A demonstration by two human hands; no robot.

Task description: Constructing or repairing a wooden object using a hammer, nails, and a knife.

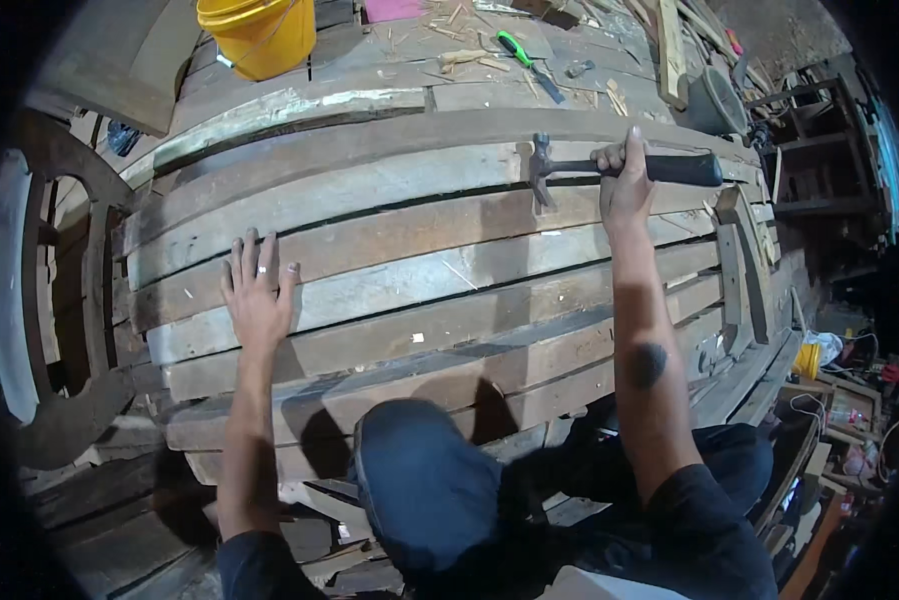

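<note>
My right hand [626,190] is wrapped round the shaft of a claw hammer [684,169], gripping it where the metal neck meets the dark handle. The thumb points forward, away from me. The hammer lies sideways, its steel head to the left and its handle end to the right, just over or on the far slats. Below it stretches a panel of weathered wooden slats [399,270], with narrow gaps between them. My left hand [259,305] rests palm down on the left part of this panel, fingers spread, with a ring on one finger.
A yellow bucket [259,40] stands at the far left. Beyond the slats, a green-handled tool [514,47] lies among wood shavings. A dark frame with an oval opening [94,270] borders the left side. Short wood pieces [744,270] sit at the right end, and clutter fills the lower right.
</note>
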